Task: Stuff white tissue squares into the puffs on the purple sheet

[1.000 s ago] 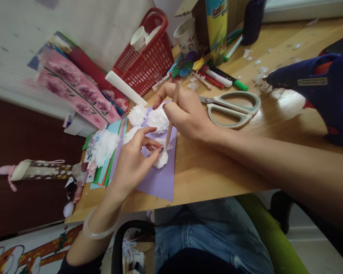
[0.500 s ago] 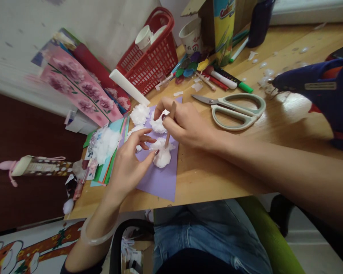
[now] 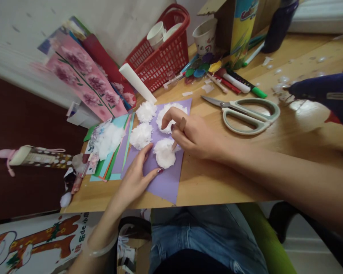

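My right hand [image 3: 196, 133] is closed round a thin wooden stick [image 3: 183, 123], its lower end touching a fluffy white paper flower [image 3: 165, 155]. That flower sits on a purple sheet of paper [image 3: 165, 188]. Beside it, my left hand [image 3: 135, 173] lies on the sheet with thumb and fingers apart, holding nothing; the thumb tip is close to the flower's lower edge. More white flowers stand close by: one [image 3: 141, 136] above my left fingers, another [image 3: 146, 111] farther back, and a third [image 3: 175, 109] partly covered by my right fingers.
Grey-green scissors [image 3: 253, 114] lie right of the sheet, with a blue glue gun [image 3: 326, 91] beyond. Markers [image 3: 236, 83], a red basket [image 3: 160, 57] and a paper cup [image 3: 205, 38] are at the back. Coloured papers [image 3: 121, 160] with white tissue [image 3: 110, 139] lie left.
My left hand has lowered from above the flower onto the purple sheet, moving off the flower. The stick leans more, still held in my right hand. The camera view has shifted slightly.
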`<state>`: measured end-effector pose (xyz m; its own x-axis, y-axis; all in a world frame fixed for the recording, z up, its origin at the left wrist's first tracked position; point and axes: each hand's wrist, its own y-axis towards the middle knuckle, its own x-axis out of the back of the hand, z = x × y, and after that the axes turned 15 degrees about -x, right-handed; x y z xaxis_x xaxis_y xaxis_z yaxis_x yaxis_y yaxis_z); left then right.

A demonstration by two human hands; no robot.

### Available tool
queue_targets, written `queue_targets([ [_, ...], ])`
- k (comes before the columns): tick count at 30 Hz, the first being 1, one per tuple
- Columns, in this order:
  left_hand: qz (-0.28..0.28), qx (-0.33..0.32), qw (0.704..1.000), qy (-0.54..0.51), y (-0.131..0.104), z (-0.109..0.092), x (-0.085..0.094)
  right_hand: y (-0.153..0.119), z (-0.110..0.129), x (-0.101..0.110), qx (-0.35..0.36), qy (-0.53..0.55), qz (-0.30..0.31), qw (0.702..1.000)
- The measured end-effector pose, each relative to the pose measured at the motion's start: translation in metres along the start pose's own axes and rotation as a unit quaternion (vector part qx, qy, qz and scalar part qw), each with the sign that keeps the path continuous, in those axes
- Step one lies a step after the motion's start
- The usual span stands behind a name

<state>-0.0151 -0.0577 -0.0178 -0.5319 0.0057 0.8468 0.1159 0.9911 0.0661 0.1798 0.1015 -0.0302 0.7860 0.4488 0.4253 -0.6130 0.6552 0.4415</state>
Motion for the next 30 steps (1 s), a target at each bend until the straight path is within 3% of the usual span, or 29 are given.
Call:
queue_targets([
  [6, 0.034, -0.018, 0.999, 0.016, -0.001, -0.001, 0.005, -0.005, 0.008, 0.001, 0.017, -0.036, 0.062, 0.997],
  [10, 0.069, -0.029, 0.997, 0.02, -0.003, -0.001, 0.011, -0.006, 0.009, 0.002, -0.03, 0.007, -0.011, 0.999],
  [16, 0.07, -0.034, 0.997, 0.021, -0.003, 0.0, 0.01, -0.005, 0.013, 0.006, -0.067, 0.117, -0.111, 0.985],
  [25, 0.055, -0.042, 0.997, 0.017, -0.005, 0.0, 0.008, -0.002, 0.011, 0.001, -0.113, 0.141, -0.085, 0.98],
  [30, 0.057, -0.044, 0.997, 0.02, -0.005, 0.0, 0.009, 0.0, 0.009, -0.003, -0.139, 0.158, -0.11, 0.971],
])
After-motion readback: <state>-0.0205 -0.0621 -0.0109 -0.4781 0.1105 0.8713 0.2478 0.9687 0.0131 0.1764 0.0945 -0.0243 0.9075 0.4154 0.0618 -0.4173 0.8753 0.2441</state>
